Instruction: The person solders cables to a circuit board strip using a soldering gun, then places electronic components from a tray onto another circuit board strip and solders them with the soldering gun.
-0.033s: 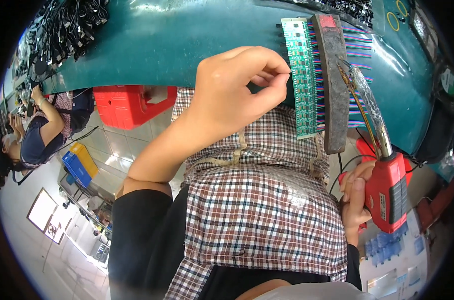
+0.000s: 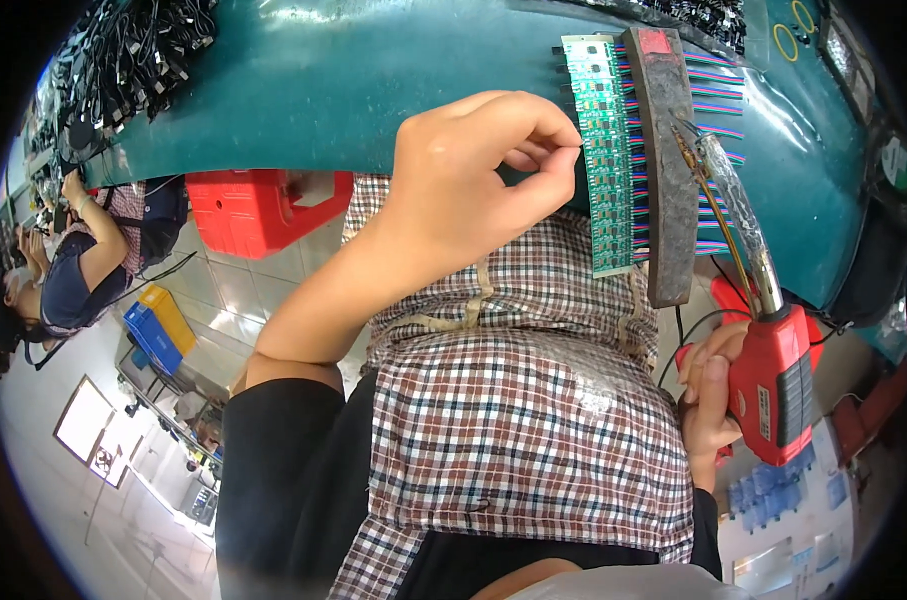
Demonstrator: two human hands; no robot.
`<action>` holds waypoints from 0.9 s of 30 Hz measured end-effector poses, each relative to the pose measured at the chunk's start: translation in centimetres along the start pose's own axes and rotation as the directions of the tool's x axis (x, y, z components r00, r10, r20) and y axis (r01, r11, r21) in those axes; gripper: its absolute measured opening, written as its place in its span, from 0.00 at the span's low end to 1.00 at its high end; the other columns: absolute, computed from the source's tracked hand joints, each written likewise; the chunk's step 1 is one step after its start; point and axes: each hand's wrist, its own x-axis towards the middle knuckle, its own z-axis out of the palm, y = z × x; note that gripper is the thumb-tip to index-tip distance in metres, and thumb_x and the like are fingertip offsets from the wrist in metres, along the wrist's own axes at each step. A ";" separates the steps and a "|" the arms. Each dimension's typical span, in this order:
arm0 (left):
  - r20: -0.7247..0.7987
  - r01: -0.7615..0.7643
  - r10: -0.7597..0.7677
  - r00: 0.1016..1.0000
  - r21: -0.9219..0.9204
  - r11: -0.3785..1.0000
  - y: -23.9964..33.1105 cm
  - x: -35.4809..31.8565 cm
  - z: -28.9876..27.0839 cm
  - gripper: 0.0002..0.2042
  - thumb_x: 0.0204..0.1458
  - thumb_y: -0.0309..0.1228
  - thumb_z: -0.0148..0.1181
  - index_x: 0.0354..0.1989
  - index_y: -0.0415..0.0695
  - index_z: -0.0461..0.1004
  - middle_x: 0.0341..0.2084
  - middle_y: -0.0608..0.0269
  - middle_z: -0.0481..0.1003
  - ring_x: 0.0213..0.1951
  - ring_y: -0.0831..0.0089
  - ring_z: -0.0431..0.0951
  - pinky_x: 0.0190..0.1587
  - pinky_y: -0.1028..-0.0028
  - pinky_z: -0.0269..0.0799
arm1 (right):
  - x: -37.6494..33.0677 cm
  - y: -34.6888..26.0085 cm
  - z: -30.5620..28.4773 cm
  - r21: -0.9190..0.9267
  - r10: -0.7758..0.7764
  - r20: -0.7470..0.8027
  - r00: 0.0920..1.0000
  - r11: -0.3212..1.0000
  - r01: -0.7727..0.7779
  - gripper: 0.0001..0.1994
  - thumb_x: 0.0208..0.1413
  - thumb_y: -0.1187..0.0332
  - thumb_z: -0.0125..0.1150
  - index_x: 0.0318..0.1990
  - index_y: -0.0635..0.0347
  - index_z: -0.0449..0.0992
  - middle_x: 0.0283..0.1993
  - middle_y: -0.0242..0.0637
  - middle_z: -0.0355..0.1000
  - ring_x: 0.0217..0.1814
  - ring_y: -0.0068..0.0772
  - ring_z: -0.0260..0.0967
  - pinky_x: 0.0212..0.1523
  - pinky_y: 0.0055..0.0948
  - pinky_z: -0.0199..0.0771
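A long green circuit board (image 2: 603,170) lies near the table's front edge. My left hand (image 2: 478,170) is at its left side, thumb and forefinger pinched together against the edge. Whatever sits between those fingertips is too small to make out. Thin multicoloured wires (image 2: 715,108) run from the board's right side beneath a dark, heavy-looking bar (image 2: 670,190) with a red patch at its far end. My right hand (image 2: 711,392) is wrapped round the handle of a red soldering gun (image 2: 781,385). The gun's metal tip and thin feed tube reach over the bar.
A green mat (image 2: 303,90) covers the table. Bundles of black cables (image 2: 138,60) lie at the far left, with more dark cables at the back right. Two yellow rings (image 2: 785,42) are at the far right. Left, a red stool (image 2: 253,215) stands below the table; another person (image 2: 73,250) works beyond.
My left hand has shifted very slightly to the right, toward the board. Everything else looks the same.
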 end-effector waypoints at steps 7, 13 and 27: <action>-0.003 -0.017 0.017 1.000 0.020 1.000 -0.5 -0.2 0.4 0.06 0.47 0.17 0.66 0.34 0.37 0.80 0.28 0.62 0.81 0.31 0.78 0.83 0.33 0.80 0.80 | -0.2 -0.1 0.4 -0.006 0.005 0.012 1.000 1.000 -0.005 0.02 0.63 0.78 0.49 0.37 0.63 0.64 0.34 0.37 0.61 0.19 0.17 0.52 0.24 0.24 0.63; -0.015 -0.031 0.032 0.999 0.077 0.997 -0.5 -0.1 0.5 0.06 0.46 0.17 0.67 0.33 0.38 0.80 0.28 0.62 0.80 0.30 0.77 0.83 0.33 0.79 0.80 | -0.3 0.0 -0.1 -0.081 0.031 0.030 0.999 0.996 -0.028 0.02 0.63 0.78 0.50 0.38 0.64 0.64 0.32 0.36 0.60 0.19 0.18 0.53 0.24 0.24 0.62; -0.010 -0.027 0.028 1.000 0.097 0.995 -0.7 0.1 0.4 0.06 0.44 0.18 0.67 0.32 0.39 0.80 0.28 0.63 0.80 0.30 0.77 0.83 0.33 0.80 0.80 | -0.4 0.3 0.0 -0.334 0.000 0.108 0.994 0.942 0.036 0.06 0.60 0.79 0.55 0.44 0.66 0.70 0.30 0.34 0.64 0.26 0.21 0.60 0.27 0.23 0.62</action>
